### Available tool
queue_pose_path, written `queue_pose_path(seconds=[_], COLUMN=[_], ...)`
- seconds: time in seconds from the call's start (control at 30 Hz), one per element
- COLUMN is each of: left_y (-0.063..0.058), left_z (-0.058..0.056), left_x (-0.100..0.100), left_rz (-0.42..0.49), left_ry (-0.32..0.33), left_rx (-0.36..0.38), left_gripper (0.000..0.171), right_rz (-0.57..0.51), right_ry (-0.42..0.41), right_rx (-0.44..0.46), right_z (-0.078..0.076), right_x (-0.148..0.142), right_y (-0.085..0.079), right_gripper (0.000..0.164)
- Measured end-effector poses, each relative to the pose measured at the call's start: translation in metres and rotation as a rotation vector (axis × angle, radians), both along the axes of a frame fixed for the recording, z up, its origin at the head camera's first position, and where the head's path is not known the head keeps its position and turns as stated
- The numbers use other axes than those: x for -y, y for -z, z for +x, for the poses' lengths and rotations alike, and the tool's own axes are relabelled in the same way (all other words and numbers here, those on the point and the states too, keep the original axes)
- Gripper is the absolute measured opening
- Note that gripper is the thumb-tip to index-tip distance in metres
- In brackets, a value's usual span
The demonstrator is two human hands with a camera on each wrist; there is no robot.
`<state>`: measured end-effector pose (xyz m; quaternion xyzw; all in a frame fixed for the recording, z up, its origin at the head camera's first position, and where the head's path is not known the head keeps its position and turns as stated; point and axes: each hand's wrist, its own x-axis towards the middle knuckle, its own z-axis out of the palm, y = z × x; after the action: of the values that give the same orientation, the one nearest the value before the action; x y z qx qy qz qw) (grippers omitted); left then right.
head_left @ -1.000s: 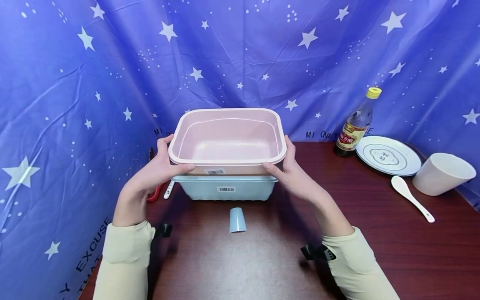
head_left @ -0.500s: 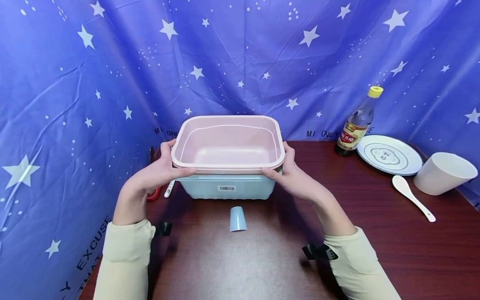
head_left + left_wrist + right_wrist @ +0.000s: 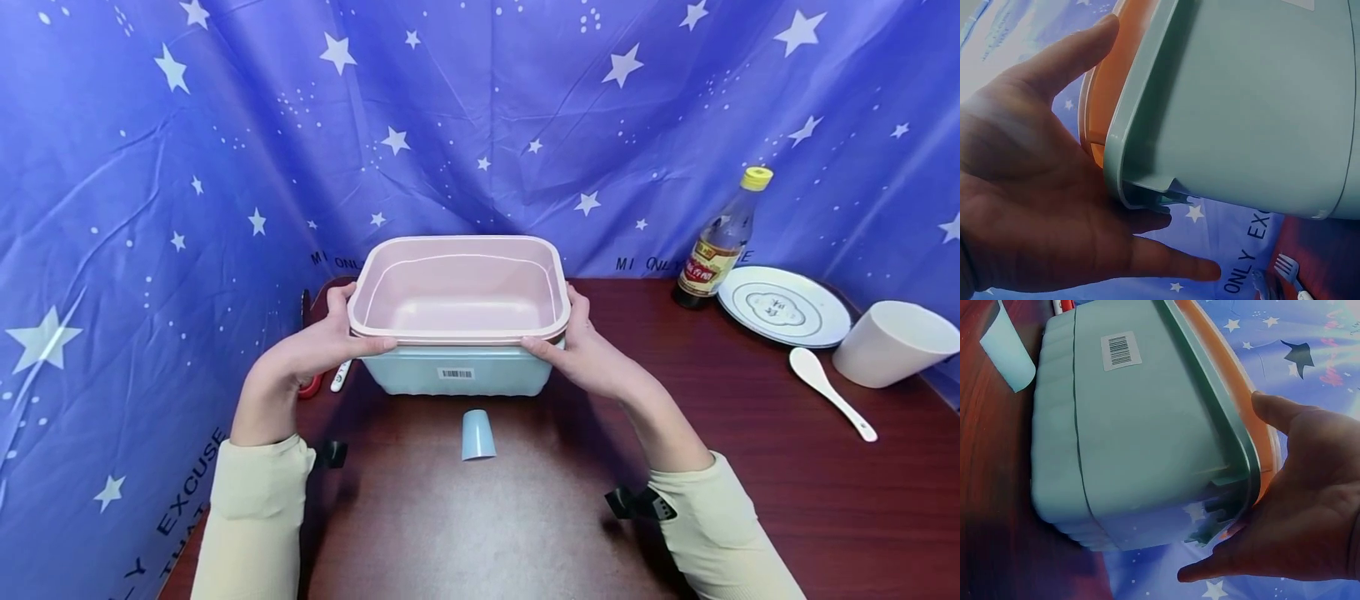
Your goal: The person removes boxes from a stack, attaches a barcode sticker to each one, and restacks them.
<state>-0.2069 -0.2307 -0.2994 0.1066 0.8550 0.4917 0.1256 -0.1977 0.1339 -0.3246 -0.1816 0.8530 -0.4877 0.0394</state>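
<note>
A pink plastic basin [image 3: 461,287] sits down inside a light blue basin [image 3: 408,373], its rim standing just above the blue one. My left hand [image 3: 315,340] holds the pink basin's left end, thumb along the front rim and fingers at the side. At the right end my right hand [image 3: 592,354] holds it the same way. Both wrist views show the thumbs against the upper basin, which looks orange there, above the lower basin's rim [image 3: 1124,134]. A small light blue cup [image 3: 477,435] lies in front of the basins.
At the right are a sauce bottle [image 3: 712,250] with a yellow cap, a white plate [image 3: 817,325], a white spoon [image 3: 828,392] and a tilted white cup [image 3: 885,354]. A fork [image 3: 1286,267] and a red-handled item [image 3: 309,387] lie left of the basins. A starry blue curtain hangs behind.
Both hands have lowered the pink basin into the light blue one, so less of its front wall shows. The view has shifted slightly; the small cup stays where it was.
</note>
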Motion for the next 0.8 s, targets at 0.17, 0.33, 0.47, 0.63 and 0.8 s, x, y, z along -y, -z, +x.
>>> queue_pose_path(seconds=[0.17,0.33,0.47,0.63,0.8], left_y=[0.000,-0.001,-0.003,-0.009,-0.017], left_z=[0.001,0.003,0.004,0.009,0.017], left_x=[-0.003,-0.006,-0.009,-0.015,-0.022], left_rz=[0.013,-0.037,-0.075,-0.136,-0.259], left_ry=[0.004,-0.030,-0.048,-0.082,-0.114], left_rx=[0.025,0.032,0.024,-0.036,-0.157], left_gripper=[0.101,0.107,0.109,0.106,0.098], right_rz=[0.049,0.078,0.079,0.132,0.160], right_ry=[0.032,0.039,0.022,0.047,0.081], right_rx=[0.031,0.041,0.064,0.075,0.021], right_z=[-0.003,-0.003,-0.002,-0.001,0.004], right_x=[-0.001,-0.005,-0.010,-0.021,-0.033], right_y=[0.002,0.001,-0.002,-0.010,-0.019], right_gripper=[0.102,0.104,0.100,0.094,0.087])
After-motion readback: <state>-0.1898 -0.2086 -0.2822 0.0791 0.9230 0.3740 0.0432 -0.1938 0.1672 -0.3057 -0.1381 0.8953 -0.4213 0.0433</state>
